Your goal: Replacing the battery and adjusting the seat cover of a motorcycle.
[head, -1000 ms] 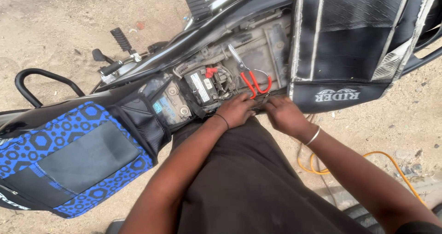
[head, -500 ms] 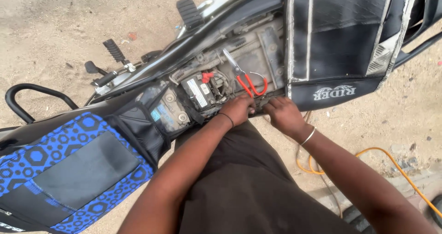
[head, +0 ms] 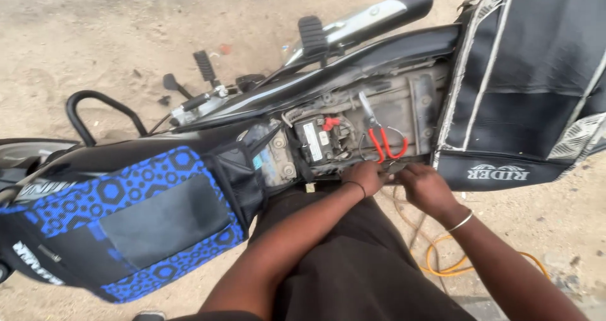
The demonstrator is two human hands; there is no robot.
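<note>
A motorcycle stands across the view with its seat (head: 530, 87) lifted, baring the frame tray. In the tray sit a dark battery (head: 319, 141) with a red terminal cap and red-handled pliers (head: 382, 138). My left hand (head: 365, 177) and my right hand (head: 424, 187) meet at the near edge of the tray, just below the pliers. Their fingers curl around something small between them that I cannot make out. A black band circles my left wrist, a metal bangle my right.
A blue and black patterned tank cover (head: 132, 226) fills the lower left. Footpegs (head: 312, 34), a kick lever and a black guard bar (head: 95, 106) stick out on the far side. An orange cable (head: 442, 261) coils on the sandy ground by my right arm.
The view has shifted, moving the motorcycle right and down in the picture. Both hands stay together at the tray's near edge; the pliers lie where they were.
</note>
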